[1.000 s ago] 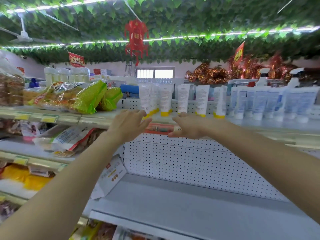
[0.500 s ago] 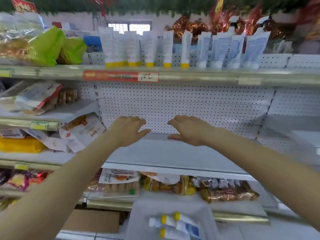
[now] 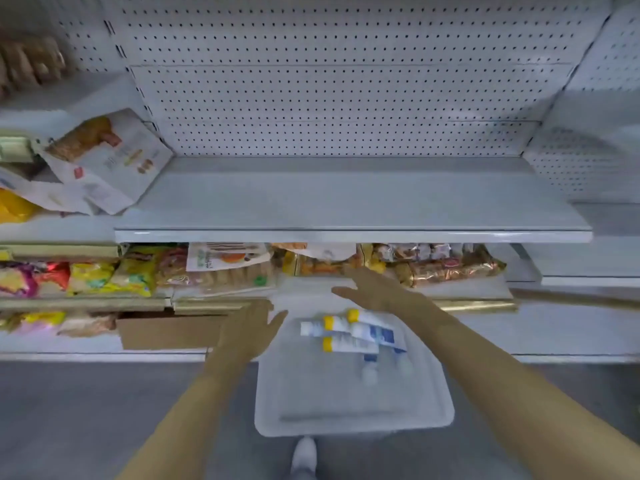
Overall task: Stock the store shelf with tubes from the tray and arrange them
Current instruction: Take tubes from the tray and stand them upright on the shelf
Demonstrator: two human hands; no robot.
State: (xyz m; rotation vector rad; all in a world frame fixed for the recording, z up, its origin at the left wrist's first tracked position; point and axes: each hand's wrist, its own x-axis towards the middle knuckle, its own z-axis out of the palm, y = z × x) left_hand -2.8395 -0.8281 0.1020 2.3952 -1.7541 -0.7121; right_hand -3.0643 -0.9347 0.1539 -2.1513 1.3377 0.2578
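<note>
The light is bright, soft and even. The whole picture is blurry. The snack bags left of the white shelf (image 3: 353, 216) look smeared. The shelf's front edge shines and bends down at its ends.

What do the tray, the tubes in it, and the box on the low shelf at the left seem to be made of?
The tray looks like translucent whitish plastic: smooth, rounded rim, slightly see-through. The tubes seem soft plastic with a glossy printed skin and yellow caps; blur hides detail. The box looks like plain brown cardboard, matte and unprinted.
</note>
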